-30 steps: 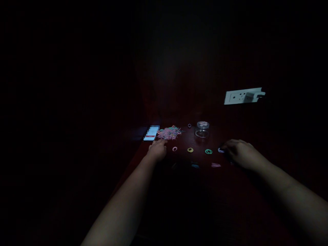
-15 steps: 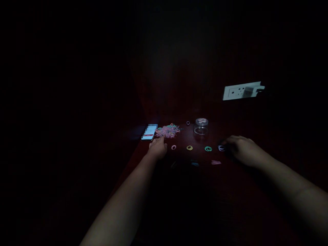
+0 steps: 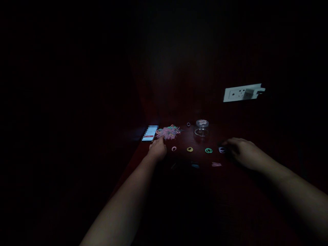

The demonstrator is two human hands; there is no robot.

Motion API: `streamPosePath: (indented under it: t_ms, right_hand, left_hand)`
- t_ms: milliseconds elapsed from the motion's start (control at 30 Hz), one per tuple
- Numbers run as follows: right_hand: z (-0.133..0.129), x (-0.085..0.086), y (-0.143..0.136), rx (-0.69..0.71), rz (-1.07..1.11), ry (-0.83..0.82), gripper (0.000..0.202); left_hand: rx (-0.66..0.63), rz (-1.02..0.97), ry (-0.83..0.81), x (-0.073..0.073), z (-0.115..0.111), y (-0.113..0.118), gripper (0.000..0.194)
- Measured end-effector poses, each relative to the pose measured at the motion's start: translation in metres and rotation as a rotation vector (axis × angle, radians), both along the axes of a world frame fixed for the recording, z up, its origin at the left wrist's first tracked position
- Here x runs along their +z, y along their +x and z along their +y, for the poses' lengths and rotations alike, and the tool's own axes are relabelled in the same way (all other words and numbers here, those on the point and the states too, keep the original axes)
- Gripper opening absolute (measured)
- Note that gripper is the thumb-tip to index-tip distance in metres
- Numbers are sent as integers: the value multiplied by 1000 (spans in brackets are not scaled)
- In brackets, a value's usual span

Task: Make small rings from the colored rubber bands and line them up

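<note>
My left hand (image 3: 158, 149) rests at the near edge of a pile of small coloured bands (image 3: 168, 132); its fingers are partly curled and too dark to read. At the right, my right hand (image 3: 239, 149) is beside a pale purple band group (image 3: 221, 149), fingertips in shadow, so any grip is unclear. Between the hands lie a pink band (image 3: 174, 149), yellow bands (image 3: 190, 149) and green bands (image 3: 208, 150) in a row. Nearer me are pink strips (image 3: 216, 164), blue strips (image 3: 195, 165) and a faint dark group (image 3: 174, 166).
A lit phone (image 3: 150, 133) lies left of the pile. Behind the row stands a clear round container (image 3: 201, 129) with a patterned lid. One small ring (image 3: 188, 124) is near the back. A wall socket (image 3: 242, 93) holds a plug at the upper right.
The whole view has shifted slightly, with things a little lower in the picture. Both hands stay at nearly the same places on the table.
</note>
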State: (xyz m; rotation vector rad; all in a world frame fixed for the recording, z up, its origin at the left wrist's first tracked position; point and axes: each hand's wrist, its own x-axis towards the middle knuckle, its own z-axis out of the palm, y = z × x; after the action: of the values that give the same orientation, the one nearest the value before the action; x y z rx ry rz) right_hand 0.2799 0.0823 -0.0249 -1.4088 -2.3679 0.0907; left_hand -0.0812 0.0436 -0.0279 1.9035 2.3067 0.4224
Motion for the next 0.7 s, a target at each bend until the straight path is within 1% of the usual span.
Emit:
streamPosePath:
  t_ms: [233, 367, 700]
  right_hand:
    - [-2, 2, -2, -3, 14, -8, 30]
    - [-2, 1, -1, 5, 17, -6, 30]
    - [-1, 0, -2, 31, 94, 17, 29]
  left_hand:
    - [-67, 23, 5, -6, 2, -4, 49]
    - [-73, 33, 0, -9, 4, -6, 49]
    - [-57, 33, 2, -7, 4, -6, 50]
